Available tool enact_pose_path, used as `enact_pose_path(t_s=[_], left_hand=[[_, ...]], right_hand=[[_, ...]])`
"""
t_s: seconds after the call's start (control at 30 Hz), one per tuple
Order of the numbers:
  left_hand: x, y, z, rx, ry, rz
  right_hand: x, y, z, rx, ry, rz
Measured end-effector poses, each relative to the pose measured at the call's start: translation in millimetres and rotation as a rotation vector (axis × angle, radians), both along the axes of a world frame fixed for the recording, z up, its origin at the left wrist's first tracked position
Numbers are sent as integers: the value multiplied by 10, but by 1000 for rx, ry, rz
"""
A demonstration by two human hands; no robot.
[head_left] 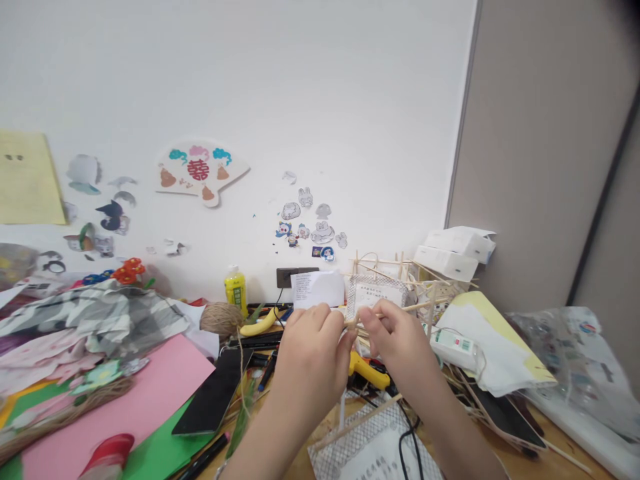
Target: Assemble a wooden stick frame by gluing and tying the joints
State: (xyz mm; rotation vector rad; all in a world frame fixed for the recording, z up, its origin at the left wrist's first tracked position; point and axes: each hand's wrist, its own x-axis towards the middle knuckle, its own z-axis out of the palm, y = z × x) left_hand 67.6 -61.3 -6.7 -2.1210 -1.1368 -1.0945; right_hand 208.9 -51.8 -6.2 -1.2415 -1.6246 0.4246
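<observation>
Both hands meet at the centre of the head view, over the cluttered table. My left hand is closed, its fingertips pinching the near end of a thin wooden stick. My right hand grips the same stick close by, thumb and fingers pressed together. The stick slants up to the right past my right hand; the fingers hide part of the joint. Below the hands lies a yellow glue gun with a black cord. A lattice-patterned sheet with handwriting lies beneath my forearms.
A stick frame stands by the wall, beside white boxes. Left are a twine ball, a yellow bottle, a toy banana, a black phone-like slab and pink paper. Plastic bags crowd the right.
</observation>
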Motion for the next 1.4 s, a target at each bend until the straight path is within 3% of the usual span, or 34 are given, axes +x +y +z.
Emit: enact_pose_path(t_s=[0.33,1.0,1.4], left_hand=[[1,-1,6,27,-9,-26],[5,21,-14,-12,-37,-63],[4,24,-13,-14,13,-20]], right_hand=[[9,25,-9,2,50,80],[17,45,2,-10,72,101],[-16,15,15,7,48,66]])
